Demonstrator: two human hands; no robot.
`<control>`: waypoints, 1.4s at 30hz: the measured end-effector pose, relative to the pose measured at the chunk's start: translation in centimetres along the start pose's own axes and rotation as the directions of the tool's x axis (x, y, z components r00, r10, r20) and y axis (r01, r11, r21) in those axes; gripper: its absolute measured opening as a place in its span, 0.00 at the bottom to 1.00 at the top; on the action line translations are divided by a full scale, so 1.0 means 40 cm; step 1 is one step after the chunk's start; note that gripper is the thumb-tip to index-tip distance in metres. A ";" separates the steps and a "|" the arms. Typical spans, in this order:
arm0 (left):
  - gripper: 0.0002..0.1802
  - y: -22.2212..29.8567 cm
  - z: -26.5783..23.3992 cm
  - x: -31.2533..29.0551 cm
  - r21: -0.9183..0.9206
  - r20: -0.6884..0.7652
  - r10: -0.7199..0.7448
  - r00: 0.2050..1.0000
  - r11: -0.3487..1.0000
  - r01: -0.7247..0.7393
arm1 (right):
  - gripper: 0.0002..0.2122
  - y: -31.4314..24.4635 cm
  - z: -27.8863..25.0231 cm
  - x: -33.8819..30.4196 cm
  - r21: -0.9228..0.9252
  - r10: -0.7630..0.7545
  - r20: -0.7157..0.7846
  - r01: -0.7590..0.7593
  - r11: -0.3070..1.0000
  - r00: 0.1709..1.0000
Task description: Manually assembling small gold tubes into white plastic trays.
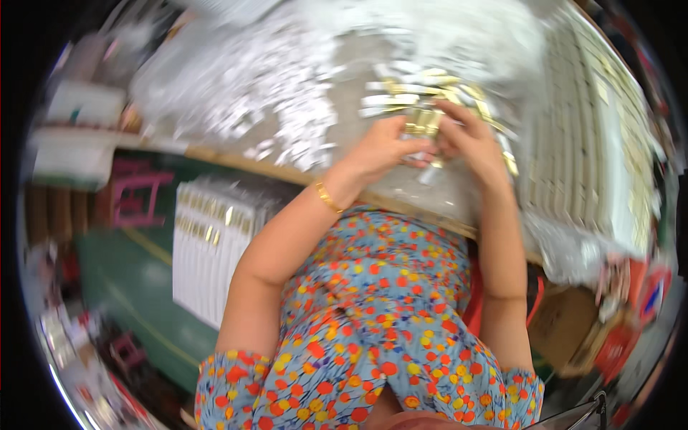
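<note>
Over the near part of the table, my left hand (385, 149) and my right hand (469, 140) come together around a small bunch of shiny gold tubes (423, 122). The left thumb and fingers grip the bunch from one side. Bent fingers of my right hand close on it from the other; blur hides the fingertips and the exact number of tubes. A small white piece (428, 175) shows just under the hands. Right beyond them lies a loose pile of gold-and-white tubes (401, 99), some reaching down past my right hand.
Many small white pieces (304, 118) are spread across the table's left half. Stacked long white trays (573, 143) stand at the right, beside crumpled clear plastic (566, 247). Below the table edge (265, 166), a white box (204, 251) shows gold pieces on top. A pink stool (140, 197) stands farther left.
</note>
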State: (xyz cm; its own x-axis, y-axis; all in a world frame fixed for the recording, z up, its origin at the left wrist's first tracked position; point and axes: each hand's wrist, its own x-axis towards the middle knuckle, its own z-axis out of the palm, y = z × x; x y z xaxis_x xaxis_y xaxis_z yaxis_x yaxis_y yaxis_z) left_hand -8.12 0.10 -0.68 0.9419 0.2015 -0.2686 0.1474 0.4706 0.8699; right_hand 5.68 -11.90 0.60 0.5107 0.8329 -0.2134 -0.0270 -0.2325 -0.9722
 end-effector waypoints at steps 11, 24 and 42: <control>0.19 -0.079 -0.418 -0.744 0.544 -0.817 0.361 0.450 0.740 0.396 | 0.15 -0.026 -0.063 -0.038 -0.065 -0.118 -0.117 0.111 0.992 0.986; 0.16 -0.425 -0.453 -0.826 0.472 -0.696 0.558 0.452 -0.118 0.873 | 0.16 0.015 -0.061 -0.012 -0.086 -0.050 -0.104 0.041 0.995 0.993; 0.11 -0.456 -0.356 -0.828 0.713 -0.594 0.666 0.451 0.177 0.679 | 0.15 0.019 -0.070 -0.011 -0.138 -0.068 -0.128 0.050 0.989 0.989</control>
State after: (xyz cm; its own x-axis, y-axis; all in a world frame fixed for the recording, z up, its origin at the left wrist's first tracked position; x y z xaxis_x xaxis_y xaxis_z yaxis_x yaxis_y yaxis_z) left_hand -46.29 -2.91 -13.54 0.3434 0.9148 0.2126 0.8804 -0.3924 0.2664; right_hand 7.82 -13.85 0.22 0.6173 0.7755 -0.1326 0.1173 -0.2574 -0.9592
